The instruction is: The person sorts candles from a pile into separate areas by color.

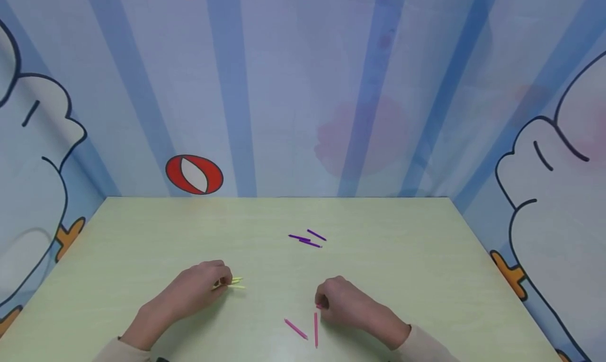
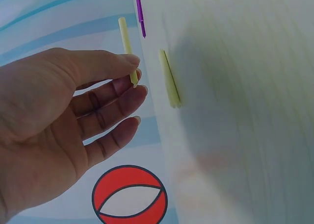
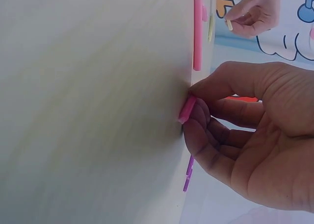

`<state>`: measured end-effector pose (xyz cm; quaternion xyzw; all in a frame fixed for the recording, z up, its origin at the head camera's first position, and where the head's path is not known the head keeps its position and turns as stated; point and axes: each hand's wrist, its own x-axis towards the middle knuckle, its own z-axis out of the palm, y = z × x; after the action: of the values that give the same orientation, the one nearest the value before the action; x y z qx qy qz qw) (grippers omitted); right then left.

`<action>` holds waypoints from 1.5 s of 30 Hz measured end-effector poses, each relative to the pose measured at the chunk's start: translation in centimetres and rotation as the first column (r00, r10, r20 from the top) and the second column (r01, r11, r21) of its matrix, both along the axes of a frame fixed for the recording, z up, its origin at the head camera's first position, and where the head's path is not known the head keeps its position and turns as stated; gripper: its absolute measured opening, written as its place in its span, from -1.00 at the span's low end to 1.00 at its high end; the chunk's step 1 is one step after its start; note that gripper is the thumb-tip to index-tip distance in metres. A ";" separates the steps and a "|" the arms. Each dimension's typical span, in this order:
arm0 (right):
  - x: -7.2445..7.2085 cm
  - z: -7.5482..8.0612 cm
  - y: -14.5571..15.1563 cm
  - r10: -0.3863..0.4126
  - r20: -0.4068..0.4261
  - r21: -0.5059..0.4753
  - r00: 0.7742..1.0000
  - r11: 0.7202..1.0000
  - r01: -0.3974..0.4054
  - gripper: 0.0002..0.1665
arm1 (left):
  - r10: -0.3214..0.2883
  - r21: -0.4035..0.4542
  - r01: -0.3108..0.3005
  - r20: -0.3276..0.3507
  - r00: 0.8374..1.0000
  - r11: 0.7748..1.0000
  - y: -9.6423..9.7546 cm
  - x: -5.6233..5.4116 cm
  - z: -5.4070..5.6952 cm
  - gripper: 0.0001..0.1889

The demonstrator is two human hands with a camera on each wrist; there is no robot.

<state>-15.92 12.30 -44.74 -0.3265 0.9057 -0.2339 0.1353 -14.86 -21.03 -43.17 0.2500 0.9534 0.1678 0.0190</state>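
Observation:
My left hand pinches a thin pale yellow candle between thumb and index finger, just above the table at centre left. Beside it, more yellow candles lie close together on the tabletop. At centre right, my right hand holds a pink candle with thumb and fingertips, low against the table. Two other pink candles lie apart near the front: a slanted pink candle and a pink candle pointing toward me. Farther back rest three purple candles.
Everything lies on a pale yellow-green table. A striped blue backdrop rises along its far edge, with a red and white oval printed on it. Printed cartoon panels stand at both sides.

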 end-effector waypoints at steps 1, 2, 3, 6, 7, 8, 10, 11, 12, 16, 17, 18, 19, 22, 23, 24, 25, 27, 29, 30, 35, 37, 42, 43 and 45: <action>0.0 0.0 0.0 -0.001 -0.001 0.001 1.000 1.000 0.001 -0.83 | 0.008 -0.004 -0.008 0.007 1.000 1.000 -0.1 0.0 0.0 -0.85; 0.0 0.0 0.0 -0.003 -0.001 0.001 1.000 1.000 0.003 -0.83 | 0.016 -0.010 -0.016 0.014 1.000 1.000 -0.1 0.0 -0.1 -0.85; 0.0 0.0 0.0 -0.005 0.001 0.002 1.000 1.000 0.005 -0.83 | 0.028 -0.015 -0.027 0.023 0.999 1.000 -0.1 0.0 -0.1 -0.85; 0.0 0.1 -0.1 -0.012 0.004 0.012 1.000 1.000 0.012 -0.85 | 0.068 -0.022 -0.067 0.051 0.996 0.998 -0.2 -0.1 -0.2 -0.85; 0.0 0.0 -0.1 -0.015 0.005 0.015 1.000 1.000 0.015 -0.86 | 0.080 -0.023 -0.079 0.062 0.995 0.997 -0.2 -0.2 -0.2 -0.84; 0.0 0.0 -0.1 -0.017 0.004 0.016 1.000 1.000 0.017 -0.86 | 0.085 -0.023 -0.084 0.066 0.994 0.996 -0.2 -0.2 -0.3 -0.84; 0.0 0.1 -0.1 -0.023 0.004 0.019 1.000 1.000 0.023 -0.86 | 0.088 -0.016 -0.087 0.074 0.993 0.996 -0.2 -0.3 -0.4 -0.85; 0.0 0.1 -0.1 -0.025 0.005 0.020 1.000 0.999 0.025 -0.86 | 0.081 -0.014 -0.080 0.072 0.994 0.997 -0.2 -0.3 -0.5 -0.85; 0.0 0.1 -0.1 -0.026 0.006 0.020 1.000 0.999 0.026 -0.85 | 0.077 -0.014 -0.076 0.071 0.994 0.997 -0.3 -0.2 -0.5 -0.85; -0.1 0.0 -0.2 -0.021 0.000 0.021 1.000 1.000 0.021 -0.86 | 0.076 -0.018 -0.075 0.052 0.996 0.997 -0.3 0.0 -0.8 -0.84; -0.1 0.0 -0.2 -0.020 -0.002 0.020 1.000 1.000 0.020 -0.86 | 0.083 -0.020 -0.082 0.050 0.995 0.996 -0.4 0.0 -0.8 -0.84; -0.1 -0.1 -0.1 -0.018 -0.006 0.020 1.000 1.000 0.018 -0.85 | 0.089 -0.022 -0.088 0.052 0.995 0.996 -0.3 0.0 -0.9 -0.84; -0.1 -0.1 -0.1 -0.017 -0.008 0.021 1.000 1.000 0.017 -0.85 | 0.095 -0.023 -0.094 0.056 0.994 0.995 -0.3 0.0 -1.0 -0.84; -0.1 -0.2 -0.1 -0.020 -0.009 0.022 1.000 1.000 0.020 -0.85 | 0.112 -0.030 -0.110 0.089 0.990 0.994 -0.2 0.1 -1.2 -0.86; -0.1 -0.2 -0.1 -0.021 -0.006 0.022 1.000 1.000 0.021 -0.85 | 0.114 -0.033 -0.111 0.096 0.989 0.993 -0.1 0.1 -1.2 -0.86; -0.1 -0.2 -0.1 -0.021 -0.005 0.022 1.000 1.000 0.021 -0.85 | 0.113 -0.035 -0.110 0.100 0.989 0.993 -0.1 0.1 -1.3 -0.86; -0.1 -0.2 -0.1 -0.021 -0.004 0.022 1.000 1.000 0.021 -0.85 | 0.113 -0.039 -0.110 0.099 0.989 0.993 -0.1 0.2 -1.4 -0.86; -0.1 -0.1 -0.1 -0.020 -0.004 0.021 1.000 1.000 0.020 -0.85 | 0.109 -0.044 -0.106 0.081 0.991 0.993 -0.1 0.4 -1.5 -0.86; 0.0 0.0 -0.1 -0.016 -0.008 0.015 1.000 1.000 0.016 -0.85 | 0.116 -0.045 -0.114 0.059 0.991 0.992 -0.2 0.5 -1.6 -0.86; 0.0 0.0 0.0 -0.013 -0.013 0.011 1.000 1.000 0.013 -0.85 | 0.122 -0.046 -0.120 0.048 0.991 0.992 -0.2 0.6 -1.7 -0.86; 0.1 0.0 0.0 -0.007 -0.021 0.001 1.000 1.000 0.007 -0.85 | 0.144 -0.057 -0.143 0.010 0.990 0.988 -0.4 0.6 -1.9 -0.85; 0.1 0.0 0.0 -0.009 -0.022 0.004 1.000 1.000 0.009 -0.85 | 0.145 -0.062 -0.144 0.003 0.989 0.988 -0.4 0.5 -2.0 -0.85; 0.1 0.0 0.0 -0.016 -0.019 0.007 1.000 1.000 0.016 -0.85 | 0.149 -0.067 -0.149 -0.005 0.989 0.986 -0.4 0.6 -2.1 -0.84; 0.1 0.0 0.0 -0.017 -0.016 0.006 1.000 1.000 0.017 -0.84 | 0.150 -0.067 -0.150 -0.007 0.989 0.986 -0.4 0.6 -2.1 -0.83; 0.1 0.1 0.0 -0.017 -0.012 0.003 1.000 1.000 0.017 -0.85 | 0.146 -0.064 -0.147 -0.015 0.989 0.987 -0.4 0.7 -2.0 -0.83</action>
<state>-15.81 12.31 -44.69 -0.3198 0.9097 -0.2318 0.1284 -14.19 -21.46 -45.16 0.1792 0.9743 0.1362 0.0096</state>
